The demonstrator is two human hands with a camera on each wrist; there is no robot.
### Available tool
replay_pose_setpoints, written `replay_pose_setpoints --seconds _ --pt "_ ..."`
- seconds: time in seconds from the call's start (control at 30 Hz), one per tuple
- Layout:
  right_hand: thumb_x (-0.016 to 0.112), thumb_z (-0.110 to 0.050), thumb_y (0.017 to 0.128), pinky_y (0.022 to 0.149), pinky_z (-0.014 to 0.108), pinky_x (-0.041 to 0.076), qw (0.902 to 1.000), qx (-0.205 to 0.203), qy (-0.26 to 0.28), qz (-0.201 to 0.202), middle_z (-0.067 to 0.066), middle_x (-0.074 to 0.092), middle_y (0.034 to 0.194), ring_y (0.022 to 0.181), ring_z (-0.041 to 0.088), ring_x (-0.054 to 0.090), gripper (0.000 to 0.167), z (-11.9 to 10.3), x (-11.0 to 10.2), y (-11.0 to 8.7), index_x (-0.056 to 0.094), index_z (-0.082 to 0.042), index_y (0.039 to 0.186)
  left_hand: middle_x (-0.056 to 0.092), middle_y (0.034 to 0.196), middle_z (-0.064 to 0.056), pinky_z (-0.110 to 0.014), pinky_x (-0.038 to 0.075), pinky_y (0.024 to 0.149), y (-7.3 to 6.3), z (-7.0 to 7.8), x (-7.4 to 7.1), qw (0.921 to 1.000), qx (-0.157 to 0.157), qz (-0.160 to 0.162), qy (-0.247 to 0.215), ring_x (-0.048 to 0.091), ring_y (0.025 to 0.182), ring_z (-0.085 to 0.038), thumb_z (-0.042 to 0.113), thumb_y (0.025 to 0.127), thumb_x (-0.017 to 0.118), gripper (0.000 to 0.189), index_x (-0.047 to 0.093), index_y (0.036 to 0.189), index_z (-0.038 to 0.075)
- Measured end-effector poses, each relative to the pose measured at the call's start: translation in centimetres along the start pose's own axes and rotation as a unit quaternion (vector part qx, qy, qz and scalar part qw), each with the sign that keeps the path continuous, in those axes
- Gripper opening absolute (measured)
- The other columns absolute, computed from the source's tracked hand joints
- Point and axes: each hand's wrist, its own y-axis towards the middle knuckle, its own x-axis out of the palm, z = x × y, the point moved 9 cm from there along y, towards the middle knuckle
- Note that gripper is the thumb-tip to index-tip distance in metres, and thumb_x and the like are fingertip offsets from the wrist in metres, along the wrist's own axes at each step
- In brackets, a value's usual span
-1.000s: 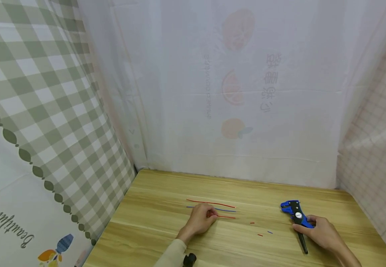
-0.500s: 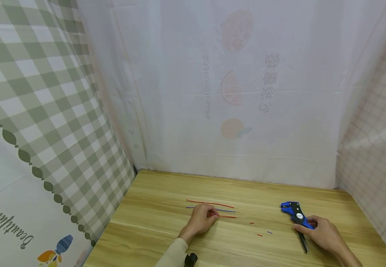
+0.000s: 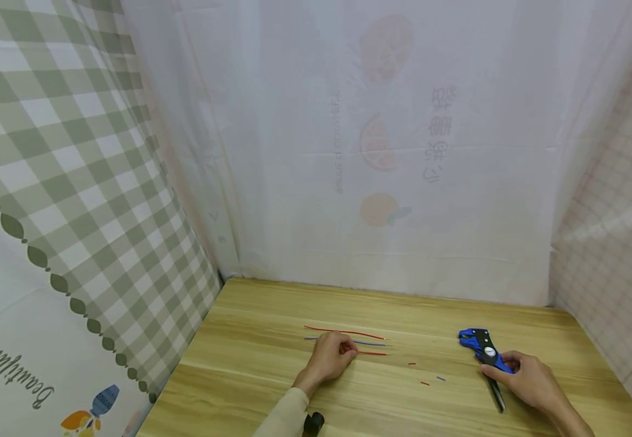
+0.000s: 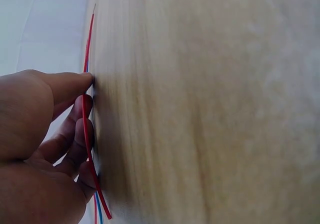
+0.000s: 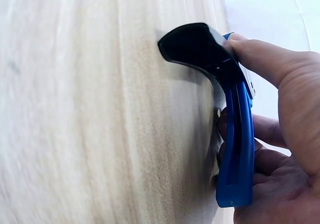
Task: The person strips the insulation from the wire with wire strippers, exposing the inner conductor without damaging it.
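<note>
On the wooden table, my left hand pinches a red wire between thumb and fingertips. Its bare end points upward in the left wrist view, where the red wire crosses the fingers. Just beyond the hand lie a blue wire, partly hidden by the fingers, and another red wire. At the right, my right hand holds a blue and black wire stripper by one blue handle. The right wrist view shows thumb and fingers around the blue handle of the wire stripper, close to the tabletop.
Between the hands lie short cut bits: a red piece, a nearer red piece and a blue piece. A pale curtain hangs behind the table, and a checked cloth hangs at the left.
</note>
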Motion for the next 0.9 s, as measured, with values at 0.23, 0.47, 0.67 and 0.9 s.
replay_pose_setpoints --seconds 0.23,0.47,0.67,0.9 --pt "0.088 -0.053 0.097 0.069 0.024 0.045 1.0 -0.002 0.005 0.005 0.001 0.074 0.097 0.082 0.007 0.057 0.063 0.0 0.1 -0.1 0.078 0.004 0.123 0.081 0.082 0.006 -0.015 0.049 0.073 0.1 -0.2 0.0 1.0 -0.002 0.007 -0.002 0.06 0.073 0.006 0.008 0.097 0.087 0.012 0.087 0.088 0.016" --pt "0.086 -0.052 0.099 0.07 0.024 0.047 0.9999 0.002 0.01 0.006 0.002 0.076 0.099 0.082 0.004 0.058 0.062 0.2 0.1 -0.2 0.077 0.004 0.124 0.08 0.079 0.007 -0.014 0.048 0.07 0.0 -0.2 0.0 0.9985 0.037 0.039 -0.007 0.06 0.071 0.006 0.008 0.095 0.088 0.012 0.086 0.085 0.016" --pt "0.081 -0.047 0.105 0.072 0.025 0.05 0.9992 -0.015 0.003 0.036 0.009 0.079 0.105 0.087 0.005 0.062 0.062 -0.3 -0.4 -0.4 0.074 0.008 0.131 0.081 0.08 0.006 -0.015 0.049 0.07 0.0 0.0 0.0 0.9973 0.051 0.053 0.006 0.063 0.072 0.003 0.008 0.093 0.09 0.011 0.086 0.086 0.016" --pt "0.088 -0.028 0.099 0.069 0.019 0.049 0.9841 -0.078 0.025 0.158 0.01 0.079 0.103 0.083 -0.012 0.059 0.043 -3.2 -1.7 -2.0 0.078 0.003 0.126 0.079 0.087 0.005 -0.018 0.05 0.076 -0.4 0.2 -0.9 0.9985 0.025 0.042 0.022 0.065 0.08 -0.001 0.015 0.098 0.088 0.003 0.087 0.095 0.014"
